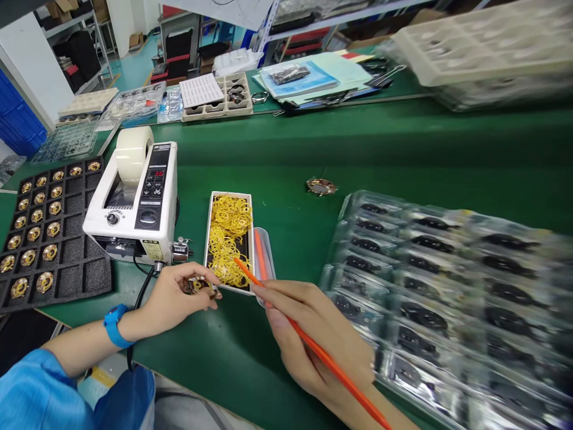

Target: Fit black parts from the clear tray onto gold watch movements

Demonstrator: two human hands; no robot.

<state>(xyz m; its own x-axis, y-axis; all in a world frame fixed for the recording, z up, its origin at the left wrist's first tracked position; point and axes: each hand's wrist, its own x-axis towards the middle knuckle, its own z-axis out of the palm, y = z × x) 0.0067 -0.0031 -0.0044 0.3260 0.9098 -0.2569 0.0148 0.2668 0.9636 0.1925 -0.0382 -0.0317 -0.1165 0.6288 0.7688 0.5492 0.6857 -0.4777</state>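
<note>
In the right hand (322,325), an orange stick (316,347) points diagonally forward-left.

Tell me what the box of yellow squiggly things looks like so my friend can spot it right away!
On the green tabletop, look for the white tape dispenser. Just right of it sits a narrow white open box, where the orange stick in the right hand points. Unlike its neighbours, it's heaped with thin yellow rings.

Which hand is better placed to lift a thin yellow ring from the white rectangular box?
Probably the right hand: its slim orange stick points at the yellow rings, while the left hand holds a round metallic part.
</note>
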